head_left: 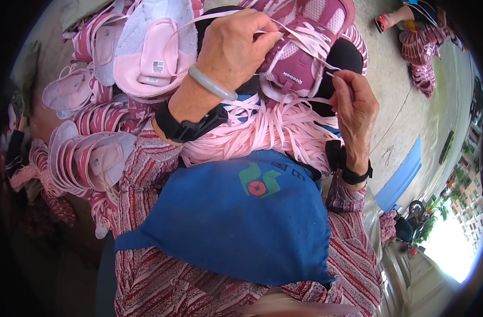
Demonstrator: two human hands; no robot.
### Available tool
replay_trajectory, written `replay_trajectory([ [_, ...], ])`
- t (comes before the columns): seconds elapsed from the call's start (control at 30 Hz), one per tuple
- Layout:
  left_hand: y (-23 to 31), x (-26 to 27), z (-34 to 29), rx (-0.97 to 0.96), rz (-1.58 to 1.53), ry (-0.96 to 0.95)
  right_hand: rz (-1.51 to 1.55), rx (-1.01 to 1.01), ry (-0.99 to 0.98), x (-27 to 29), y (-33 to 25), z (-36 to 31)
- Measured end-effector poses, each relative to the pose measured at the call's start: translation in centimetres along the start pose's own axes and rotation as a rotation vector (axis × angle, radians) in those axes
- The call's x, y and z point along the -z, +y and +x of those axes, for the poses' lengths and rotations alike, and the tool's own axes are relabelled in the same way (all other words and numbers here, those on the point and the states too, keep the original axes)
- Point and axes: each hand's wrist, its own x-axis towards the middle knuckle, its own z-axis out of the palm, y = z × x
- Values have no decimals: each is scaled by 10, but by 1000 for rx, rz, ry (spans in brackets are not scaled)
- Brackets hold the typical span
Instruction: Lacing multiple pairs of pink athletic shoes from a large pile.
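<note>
Shoe (286,66) at top centre, maroon and pink, just beyond the heap of laces (262,127); it looks light and soft, likely to buckle under a squeeze, so the firmer edge beside the eyelets seems the place to take hold. Here's the left hand (241,47) above its left side, thumb and fingertips pinched on a strand, and the right hand (355,98) off the other side, fingers bent, pinching a strand too. Slimmest of all, the lace (311,41): flat, limp, perhaps slippery, best gripped near its tip.
</note>
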Motion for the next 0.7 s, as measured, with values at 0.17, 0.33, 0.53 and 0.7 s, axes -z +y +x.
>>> replay_trajectory([
  [0.17,22,-5,-18,-224,350,64,103,6,47,-10,7,9],
  [0.33,19,-9,-14,-268,465,21,53,120,64,-9,9,14],
  [0.53,13,-13,-12,-337,482,72,-58,326,34,-10,17,18],
  [0.7,12,-14,-16,-380,416,113,-345,525,-3,-8,6,23],
])
